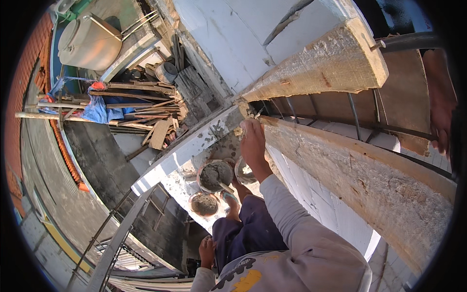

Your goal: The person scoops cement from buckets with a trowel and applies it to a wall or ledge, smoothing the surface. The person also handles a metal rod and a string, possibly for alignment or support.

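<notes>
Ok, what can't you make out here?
All in the head view:
Right hand: its own back hides the palm and whatever it may grip.
Left hand: the hand itself hides its palm.
Pale, stick-like handle: far end hidden in grey, mortar-like paste.
Another person's bare hand: rest of the body cut off by the dark right rim.

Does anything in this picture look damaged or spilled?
Yes. The flat, pale grey-white wall surface at the top has a long, jagged dark gash, unlike the smoother area around it. Grey splashes also spot the white, straight-edged ledge left of the person's right hand, perhaps dripped mortar.
</notes>
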`<control>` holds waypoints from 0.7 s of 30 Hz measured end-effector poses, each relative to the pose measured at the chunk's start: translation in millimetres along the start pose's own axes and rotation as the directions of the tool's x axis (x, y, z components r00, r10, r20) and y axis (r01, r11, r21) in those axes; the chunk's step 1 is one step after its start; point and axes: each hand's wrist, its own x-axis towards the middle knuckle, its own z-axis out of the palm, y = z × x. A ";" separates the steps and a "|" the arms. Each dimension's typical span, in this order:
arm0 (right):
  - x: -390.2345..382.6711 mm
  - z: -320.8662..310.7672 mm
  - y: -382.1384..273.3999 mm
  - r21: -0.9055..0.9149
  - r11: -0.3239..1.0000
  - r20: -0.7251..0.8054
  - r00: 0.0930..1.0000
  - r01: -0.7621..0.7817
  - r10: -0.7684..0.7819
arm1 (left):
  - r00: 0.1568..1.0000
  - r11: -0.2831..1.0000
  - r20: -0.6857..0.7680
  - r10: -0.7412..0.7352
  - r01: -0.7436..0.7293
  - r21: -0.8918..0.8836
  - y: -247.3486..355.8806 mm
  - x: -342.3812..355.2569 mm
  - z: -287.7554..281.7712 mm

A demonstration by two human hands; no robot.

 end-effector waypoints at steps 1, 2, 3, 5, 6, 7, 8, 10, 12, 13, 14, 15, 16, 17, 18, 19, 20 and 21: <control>10.8 5.6 0.2 0.008 1.000 0.007 1.000 -0.001 0.001 | 1.000 0.999 -0.010 0.019 -0.018 0.041 2.9 2.7 2.6; 17.2 4.7 1.5 -0.012 1.000 -0.028 1.000 0.013 -0.013 | 0.999 0.996 -0.020 0.038 -0.036 0.083 6.3 6.5 5.1; 20.1 -4.2 -11.5 -0.018 1.000 -0.037 0.999 0.017 -0.017 | 0.999 0.999 -0.039 0.028 -0.026 0.047 3.3 0.8 1.8; 22.2 -6.8 -17.2 0.005 1.000 -0.064 0.998 0.008 -0.007 | 0.999 1.000 -0.046 0.020 -0.021 -0.016 4.6 1.4 0.7; 20.3 -4.2 -15.3 0.039 0.999 -0.071 0.997 -0.005 0.008 | 0.999 1.000 -0.036 0.009 -0.010 -0.020 2.8 0.2 0.9; 20.3 -4.4 -10.8 0.063 0.998 -0.087 0.996 -0.016 0.021 | 1.000 1.000 -0.013 0.003 -0.003 -0.022 3.1 2.3 3.0; 16.6 7.6 7.0 0.081 0.997 -0.093 0.996 0.002 0.005 | 1.000 1.000 0.010 -0.004 0.004 -0.024 3.1 3.6 5.0; 15.8 12.3 8.8 0.107 0.994 -0.031 0.999 -0.027 0.030 | 1.000 1.000 -0.008 0.001 -0.001 0.014 5.8 5.7 6.3; 11.5 -0.1 -5.4 0.114 0.993 -0.004 1.000 -0.019 0.020 | 0.999 1.000 -0.029 0.018 -0.017 0.022 6.8 4.3 6.8; 10.2 2.7 -4.9 0.129 0.992 -0.028 1.000 -0.008 0.012 | 0.999 0.999 -0.043 0.032 -0.031 0.011 6.9 2.2 6.5; 10.6 6.3 -3.9 0.143 0.990 -0.052 0.999 0.003 0.004 | 0.997 0.999 -0.056 0.045 -0.045 0.001 6.1 -0.8 6.0; 9.1 3.4 -2.4 0.145 0.989 -0.084 0.996 0.012 0.000 | 0.999 0.999 -0.042 0.025 -0.024 0.026 3.7 -4.4 4.8; 6.2 2.6 3.7 0.130 0.991 -0.077 0.997 -0.018 0.028 | 0.999 0.999 -0.028 0.018 -0.017 0.045 4.6 -1.4 5.2; -1.5 1.3 15.9 0.114 0.992 -0.071 0.996 -0.049 0.057 | 1.000 0.998 -0.014 0.011 -0.010 0.065 5.4 1.7 5.7; 3.0 2.8 23.8 0.109 0.992 -0.074 0.995 -0.065 0.073 | 0.999 0.999 -0.014 0.036 -0.036 0.037 15.4 11.9 12.5; -1.8 -5.5 13.6 0.168 0.984 -0.103 0.992 -0.058 0.076 | 0.999 1.000 -0.034 0.021 -0.020 0.018 15.6 0.8 10.7; -6.6 -16.5 3.2 0.226 0.973 -0.131 0.988 -0.051 0.082 | 0.999 1.000 -0.053 0.005 -0.005 -0.001 13.0 -8.9 7.8; -3.4 -29.5 -5.6 0.272 0.962 -0.181 0.980 -0.030 0.082 | 0.998 1.000 -0.055 0.003 -0.002 0.007 9.6 -8.6 8.0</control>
